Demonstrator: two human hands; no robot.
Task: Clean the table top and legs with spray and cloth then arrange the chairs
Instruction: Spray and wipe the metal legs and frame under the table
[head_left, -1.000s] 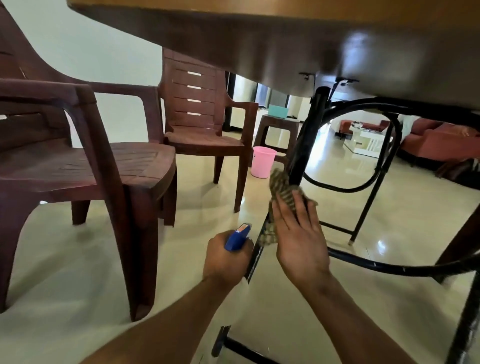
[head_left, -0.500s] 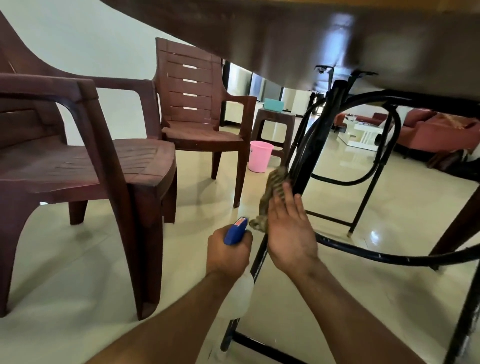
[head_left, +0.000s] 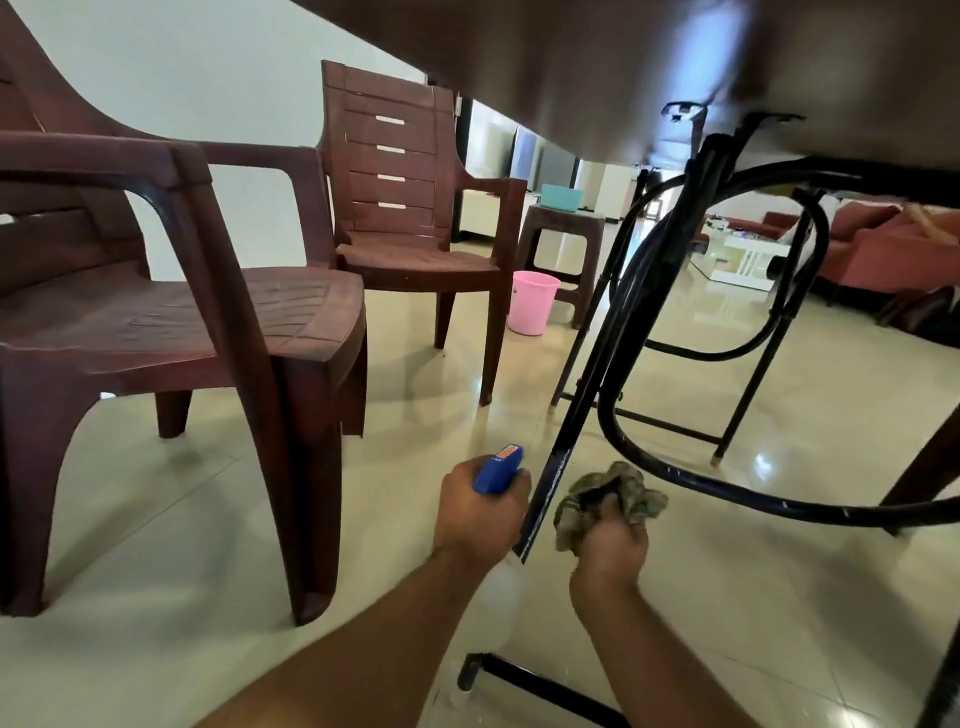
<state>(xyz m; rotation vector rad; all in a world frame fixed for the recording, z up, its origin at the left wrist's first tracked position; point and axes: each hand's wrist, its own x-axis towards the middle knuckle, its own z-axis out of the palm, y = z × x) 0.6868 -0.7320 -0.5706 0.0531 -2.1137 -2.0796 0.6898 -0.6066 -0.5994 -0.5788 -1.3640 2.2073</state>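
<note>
**Under the table, bottle and rag at the black leg**

Head view: your left hand (head_left: 480, 512) wraps the spray bottle (head_left: 498, 462), which has a blue plastic head and a cloudy body half hidden by your wrist. Your right hand (head_left: 610, 545) bunches the crumpled cloth (head_left: 613, 493) just beside the glossy tubular table leg (head_left: 582, 405). The ribbed maroon chair (head_left: 182, 322) is cut off on the left.

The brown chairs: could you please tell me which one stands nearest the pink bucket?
The farther chair, with the slotted backrest; the pink bucket sits beside its front leg. The other chair fills the left foreground.
</note>
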